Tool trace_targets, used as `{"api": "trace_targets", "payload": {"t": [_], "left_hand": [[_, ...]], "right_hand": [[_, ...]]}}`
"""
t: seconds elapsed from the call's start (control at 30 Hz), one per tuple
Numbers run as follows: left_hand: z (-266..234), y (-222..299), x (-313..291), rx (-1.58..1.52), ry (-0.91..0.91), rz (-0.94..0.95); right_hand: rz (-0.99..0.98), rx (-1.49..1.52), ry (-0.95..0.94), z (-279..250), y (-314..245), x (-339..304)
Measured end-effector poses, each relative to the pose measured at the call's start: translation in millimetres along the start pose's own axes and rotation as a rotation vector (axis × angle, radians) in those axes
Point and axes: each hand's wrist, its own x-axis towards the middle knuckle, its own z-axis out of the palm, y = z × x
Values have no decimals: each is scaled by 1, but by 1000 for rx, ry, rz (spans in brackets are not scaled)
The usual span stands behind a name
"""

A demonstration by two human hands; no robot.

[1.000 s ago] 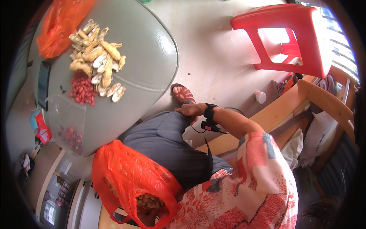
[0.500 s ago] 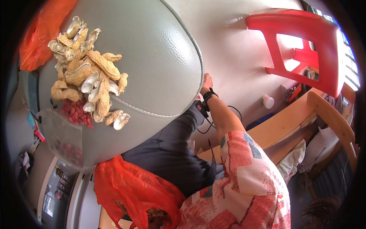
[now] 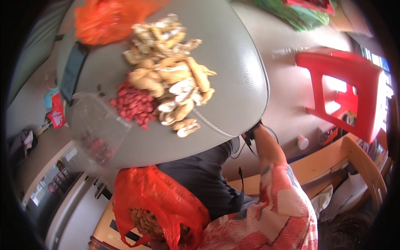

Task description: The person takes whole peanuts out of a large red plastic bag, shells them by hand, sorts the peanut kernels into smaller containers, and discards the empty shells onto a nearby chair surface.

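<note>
My right forearm comes out of a red and white patterned sleeve. It reaches to the edge of the grey padded seat, with a black strap at the wrist. The right hand is hidden at or below that edge. My left hand does not show. On the seat lies a heap of peanut shells, some split open, next to a small pile of red-skinned peanut kernels. A clear plastic bag with more red kernels sits beside them. A red plastic bag holding unshelled peanuts gapes open near my lap.
An orange-red plastic bag and a dark flat phone-like object lie on the seat. To the right stand a red plastic stool and a wooden bench. A white cup-like item and a green bag are on the floor.
The view has swung, so the seat and heap appear further right. More of the red bag's peanuts shows. My right hand, partly visible before, is now hidden by the seat edge.
</note>
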Motion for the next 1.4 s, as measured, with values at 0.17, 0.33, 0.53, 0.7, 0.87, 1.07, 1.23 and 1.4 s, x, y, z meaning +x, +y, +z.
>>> {"api": "trace_targets", "payload": {"t": [0.17,0.33,0.53,0.7,0.87,1.07,1.23,1.4], "left_hand": [[13,-14,-7,-47,82,83],[27,-26,-22,-157,175,183],[19,-1,-41,-487,146,66],[26,-8,-50,-446,379,473],[35,-17,-67,-569,517,533],[29,-49,-48,-776,1103,443],[-15,-68,-2,-985,976,375],[7,-73,-4,-996,1058,381]], "right_hand": [[-178,886,16,-137,-103,-40],[-762,690,-40,-252,-242,-142],[-1550,99,-11,-248,-341,-202],[-1578,21,51,-224,-367,-214],[-1191,272,-330,-275,-347,-284],[-1926,2,-346,-318,-273,-405],[-2187,-370,-496,-287,-213,-449],[-2040,-565,-510,-266,-178,-458]]}}
